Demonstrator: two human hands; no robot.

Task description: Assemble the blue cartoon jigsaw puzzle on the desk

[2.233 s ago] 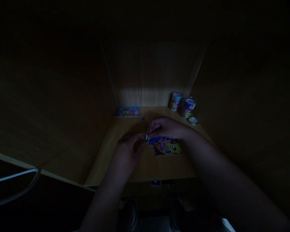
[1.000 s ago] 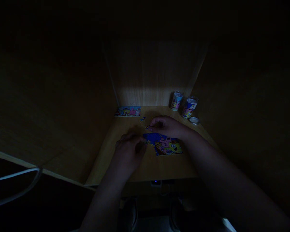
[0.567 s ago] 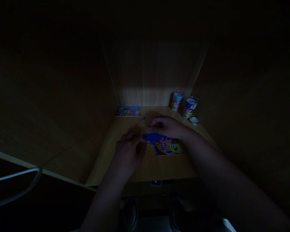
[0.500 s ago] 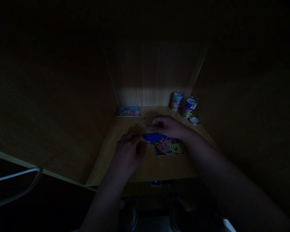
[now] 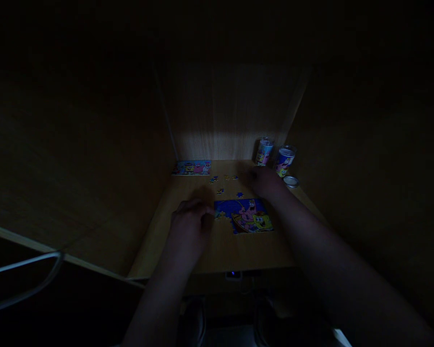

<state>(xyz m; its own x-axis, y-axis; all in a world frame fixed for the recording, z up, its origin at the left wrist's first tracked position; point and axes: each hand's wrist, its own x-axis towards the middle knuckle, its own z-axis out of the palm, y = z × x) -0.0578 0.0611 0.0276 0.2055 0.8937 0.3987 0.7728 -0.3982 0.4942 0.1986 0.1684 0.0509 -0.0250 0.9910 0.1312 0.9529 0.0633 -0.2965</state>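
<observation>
A partly assembled jigsaw puzzle [image 5: 244, 218] lies on the wooden desk, its cartoon picture showing a yellow and a pink figure on blue. At its left edge my left hand [image 5: 191, 219] has curled fingers, with index finger and thumb close together; whatever sits at their tips is too dark to make out. My right hand [image 5: 268, 182], smeared by motion, is beyond the puzzle's upper right corner, close to the canisters; its fingers are hidden. Between the hands lie a blue puzzle piece [image 5: 240, 195], a yellowish piece [image 5: 220, 191] and several others farther back.
At the back left lies a finished puzzle strip [image 5: 191, 167]. Two printed canisters [image 5: 265, 152] stand at the back right, with a round metal lid [image 5: 291, 181] beside them. Wooden panels enclose the desk [image 5: 238, 255] on both sides. A white cable [image 5: 25, 260] hangs at left.
My right hand has moved right and back, off the loose pieces, which now show, including a blue one above the puzzle. My left hand has shifted slightly left.
</observation>
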